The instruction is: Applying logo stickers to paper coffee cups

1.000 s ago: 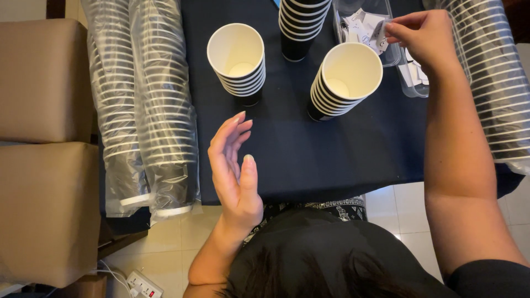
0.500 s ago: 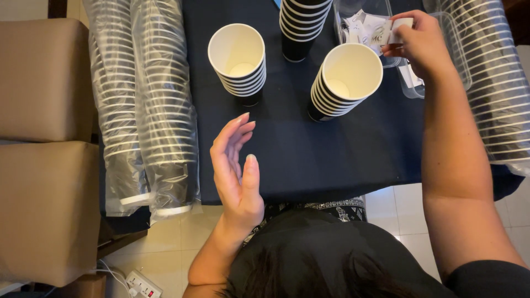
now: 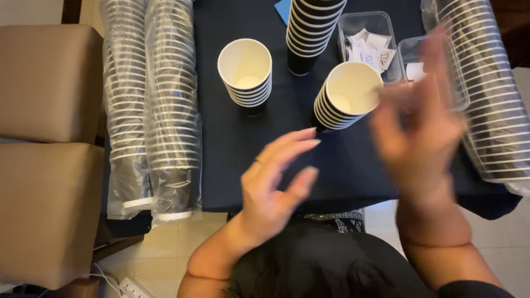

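Observation:
My left hand (image 3: 273, 185) hovers open, palm turned right, above the near edge of the dark-clothed table (image 3: 232, 160), holding nothing. My right hand (image 3: 422, 132) is raised and motion-blurred just right of a tilted stack of black paper cups (image 3: 346, 95) with white insides. The blur hides whether it holds anything. A second short cup stack (image 3: 245, 70) stands upright to the left, and a taller stack (image 3: 312, 30) stands behind. A clear tub of small white sachets (image 3: 369, 45) sits at the back, beyond my right hand.
Long plastic-wrapped sleeves of cups lie along the table's left side (image 3: 149, 110) and right side (image 3: 488, 99). Another clear tub (image 3: 413, 62) stands next to the sachet tub. Beige cushioned seats (image 3: 47, 138) flank the table at left. A power strip (image 3: 130, 288) lies on the tiled floor.
My right hand has pulled back from the sachet tub toward me and is now a blur near the tilted cup stack. My left hand has barely moved.

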